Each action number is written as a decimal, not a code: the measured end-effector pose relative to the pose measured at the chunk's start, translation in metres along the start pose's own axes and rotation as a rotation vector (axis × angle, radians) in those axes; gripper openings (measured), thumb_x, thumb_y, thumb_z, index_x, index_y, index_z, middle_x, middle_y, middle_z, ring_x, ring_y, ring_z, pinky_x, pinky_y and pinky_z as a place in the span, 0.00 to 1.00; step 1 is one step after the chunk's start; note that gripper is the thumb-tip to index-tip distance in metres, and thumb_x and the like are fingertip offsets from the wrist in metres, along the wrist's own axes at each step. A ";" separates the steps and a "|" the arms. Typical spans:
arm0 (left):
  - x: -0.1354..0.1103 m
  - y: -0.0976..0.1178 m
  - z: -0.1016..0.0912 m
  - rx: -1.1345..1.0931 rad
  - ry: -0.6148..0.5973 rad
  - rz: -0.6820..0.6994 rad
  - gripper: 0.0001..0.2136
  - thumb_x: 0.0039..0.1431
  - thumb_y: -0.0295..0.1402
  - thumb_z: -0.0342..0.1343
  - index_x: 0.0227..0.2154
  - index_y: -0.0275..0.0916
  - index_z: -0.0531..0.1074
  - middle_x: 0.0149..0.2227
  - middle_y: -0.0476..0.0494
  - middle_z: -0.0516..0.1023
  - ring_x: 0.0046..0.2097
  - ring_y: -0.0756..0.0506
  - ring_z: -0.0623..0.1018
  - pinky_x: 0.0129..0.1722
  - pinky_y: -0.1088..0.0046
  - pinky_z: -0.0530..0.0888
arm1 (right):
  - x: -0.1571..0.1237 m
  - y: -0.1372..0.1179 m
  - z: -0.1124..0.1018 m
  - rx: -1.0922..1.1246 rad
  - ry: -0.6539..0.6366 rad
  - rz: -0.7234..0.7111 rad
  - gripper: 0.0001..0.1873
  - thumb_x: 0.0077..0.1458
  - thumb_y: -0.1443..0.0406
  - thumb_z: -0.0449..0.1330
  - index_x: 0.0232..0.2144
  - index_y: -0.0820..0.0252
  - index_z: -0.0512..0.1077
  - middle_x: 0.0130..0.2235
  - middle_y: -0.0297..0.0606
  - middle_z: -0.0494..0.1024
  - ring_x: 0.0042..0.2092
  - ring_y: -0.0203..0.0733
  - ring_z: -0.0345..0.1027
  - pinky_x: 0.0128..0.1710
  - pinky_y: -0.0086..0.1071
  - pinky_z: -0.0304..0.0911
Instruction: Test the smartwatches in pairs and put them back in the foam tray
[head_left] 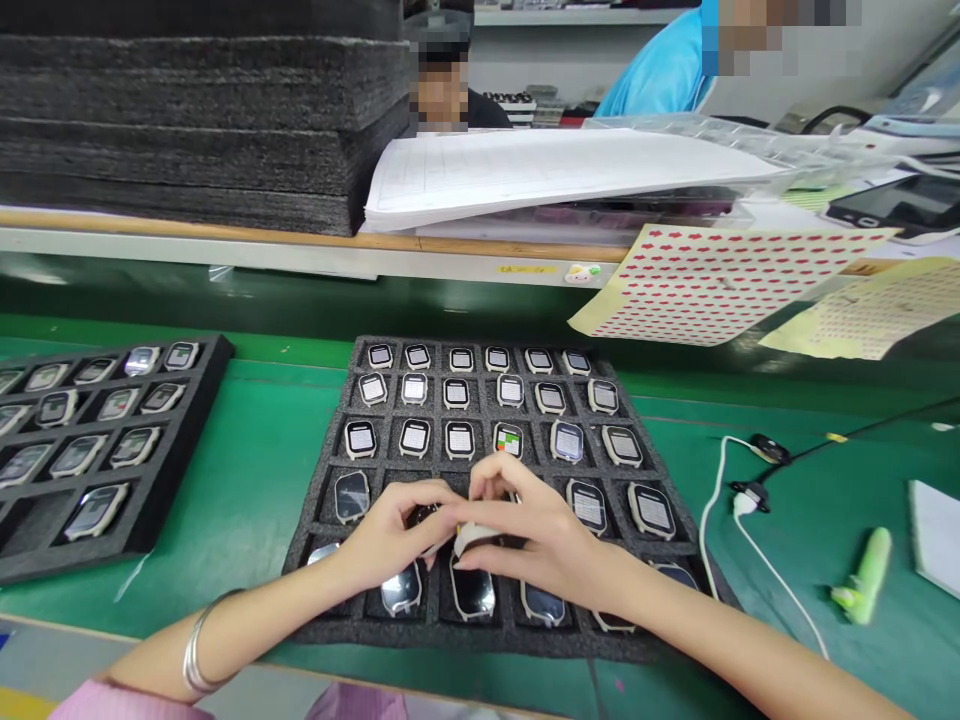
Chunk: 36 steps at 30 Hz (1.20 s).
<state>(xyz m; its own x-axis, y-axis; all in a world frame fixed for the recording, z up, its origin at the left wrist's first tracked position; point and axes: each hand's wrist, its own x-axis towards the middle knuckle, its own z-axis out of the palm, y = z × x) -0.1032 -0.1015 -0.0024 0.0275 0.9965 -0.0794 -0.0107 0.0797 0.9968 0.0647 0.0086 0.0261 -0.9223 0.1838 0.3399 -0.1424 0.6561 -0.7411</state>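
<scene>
A: ok, what's everything sitting in?

B: Black foam tray (420,633) in the middle, slots loaded with watches (460,441). More in the left tray (171,470). Writing on the screens (456,394) and far yellow label (527,269) is too tiny to read.

A: and the hands?

B: Right hand (536,525) is bent inward, pinching a pale watch (478,538) over the tray's near middle. Left hand (401,525) meets it, can't tell if it's gripping.

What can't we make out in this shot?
All in the head view:
Beige piece: partly covered by the right hand.
Left hand's grip: fingertips overlapped by the right hand.
Text on the watch screens: too small to read.
Left tray: cut off by the left edge.
White pad: cut off by the right edge.
</scene>
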 end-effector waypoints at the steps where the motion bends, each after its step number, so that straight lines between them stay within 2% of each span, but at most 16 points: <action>1: 0.000 -0.001 0.000 0.036 0.020 0.041 0.14 0.60 0.42 0.52 0.32 0.36 0.75 0.26 0.50 0.65 0.23 0.53 0.66 0.22 0.77 0.63 | 0.000 0.001 0.001 -0.029 0.029 0.023 0.18 0.56 0.64 0.63 0.49 0.54 0.73 0.41 0.40 0.63 0.43 0.42 0.62 0.41 0.34 0.66; 4: -0.001 -0.003 0.000 0.137 0.069 0.084 0.15 0.62 0.42 0.51 0.29 0.37 0.75 0.26 0.49 0.65 0.25 0.50 0.67 0.25 0.76 0.65 | 0.001 0.004 0.002 0.003 0.008 0.075 0.19 0.57 0.63 0.62 0.52 0.52 0.70 0.41 0.40 0.65 0.42 0.41 0.64 0.38 0.32 0.67; 7: -0.003 0.000 -0.001 0.201 0.040 0.141 0.21 0.65 0.42 0.44 0.23 0.37 0.72 0.24 0.48 0.66 0.30 0.47 0.69 0.33 0.73 0.67 | -0.001 0.007 0.003 0.050 -0.007 0.106 0.21 0.59 0.63 0.61 0.54 0.55 0.67 0.38 0.38 0.68 0.37 0.38 0.65 0.35 0.30 0.67; 9: -0.004 0.002 0.000 0.238 0.003 0.199 0.18 0.65 0.42 0.45 0.27 0.37 0.73 0.28 0.45 0.68 0.35 0.45 0.70 0.38 0.71 0.68 | -0.002 0.008 0.004 0.038 0.046 0.116 0.16 0.58 0.63 0.62 0.49 0.58 0.70 0.36 0.38 0.69 0.36 0.38 0.66 0.34 0.30 0.66; 12: -0.007 0.003 0.002 0.361 0.003 0.250 0.11 0.58 0.40 0.57 0.38 0.38 0.73 0.36 0.43 0.69 0.39 0.44 0.70 0.41 0.69 0.68 | -0.004 0.007 0.006 -0.002 0.101 0.130 0.09 0.57 0.63 0.62 0.40 0.60 0.70 0.35 0.38 0.69 0.35 0.39 0.66 0.33 0.30 0.66; 14: -0.009 0.001 0.004 0.450 0.043 0.260 0.11 0.57 0.38 0.58 0.39 0.38 0.73 0.36 0.42 0.68 0.39 0.43 0.71 0.40 0.69 0.68 | -0.005 0.006 0.009 -0.031 0.119 0.098 0.08 0.59 0.64 0.61 0.40 0.60 0.69 0.37 0.39 0.69 0.37 0.40 0.66 0.36 0.32 0.66; 17: -0.008 -0.002 0.004 0.455 0.104 0.254 0.09 0.59 0.37 0.57 0.37 0.37 0.73 0.34 0.43 0.69 0.37 0.44 0.71 0.38 0.70 0.68 | -0.006 0.007 0.015 -0.084 0.152 0.033 0.07 0.61 0.66 0.58 0.42 0.60 0.67 0.40 0.41 0.67 0.40 0.40 0.67 0.39 0.32 0.66; 21: -0.006 -0.003 0.002 0.402 0.144 0.243 0.08 0.54 0.37 0.61 0.34 0.39 0.74 0.33 0.45 0.70 0.36 0.45 0.72 0.37 0.71 0.68 | -0.007 0.008 0.020 -0.124 0.169 0.031 0.06 0.61 0.65 0.58 0.40 0.59 0.66 0.39 0.41 0.67 0.37 0.39 0.67 0.35 0.31 0.66; 24: -0.006 -0.004 0.001 0.416 0.158 0.257 0.06 0.54 0.35 0.61 0.33 0.38 0.75 0.32 0.45 0.71 0.35 0.45 0.73 0.35 0.71 0.68 | -0.009 0.005 0.021 -0.109 0.227 0.022 0.07 0.59 0.66 0.60 0.37 0.60 0.65 0.37 0.40 0.67 0.36 0.39 0.66 0.33 0.31 0.65; 27: -0.009 -0.006 0.000 0.495 0.121 0.335 0.04 0.57 0.32 0.58 0.34 0.38 0.75 0.32 0.43 0.71 0.34 0.46 0.73 0.33 0.72 0.68 | -0.011 -0.001 0.020 -0.085 0.214 0.018 0.07 0.59 0.66 0.61 0.38 0.61 0.65 0.37 0.40 0.68 0.37 0.39 0.65 0.33 0.30 0.65; 30: -0.012 -0.008 -0.001 0.598 0.136 0.476 0.05 0.59 0.29 0.55 0.38 0.38 0.74 0.34 0.42 0.71 0.33 0.47 0.73 0.31 0.73 0.68 | -0.012 -0.005 0.019 -0.096 0.174 -0.006 0.09 0.58 0.66 0.62 0.40 0.61 0.68 0.39 0.42 0.69 0.38 0.40 0.67 0.34 0.30 0.65; 33: -0.013 -0.008 0.000 0.596 0.165 0.612 0.06 0.58 0.27 0.56 0.38 0.39 0.74 0.33 0.43 0.71 0.31 0.49 0.73 0.28 0.75 0.68 | -0.013 -0.006 0.019 -0.176 0.222 -0.101 0.10 0.57 0.65 0.62 0.41 0.61 0.70 0.38 0.42 0.71 0.36 0.39 0.67 0.32 0.29 0.65; 36: -0.013 -0.006 0.001 0.598 0.154 0.664 0.05 0.57 0.25 0.56 0.36 0.37 0.74 0.31 0.44 0.71 0.29 0.50 0.72 0.26 0.76 0.67 | -0.012 -0.005 0.021 -0.290 0.287 -0.202 0.09 0.58 0.62 0.61 0.38 0.63 0.71 0.34 0.40 0.72 0.31 0.36 0.67 0.28 0.28 0.63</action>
<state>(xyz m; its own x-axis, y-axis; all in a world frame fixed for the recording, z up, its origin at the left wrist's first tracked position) -0.1026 -0.1147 -0.0071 0.0662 0.8285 0.5560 0.5454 -0.4967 0.6752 0.0691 -0.0122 0.0138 -0.7437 0.1991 0.6382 -0.1652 0.8702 -0.4641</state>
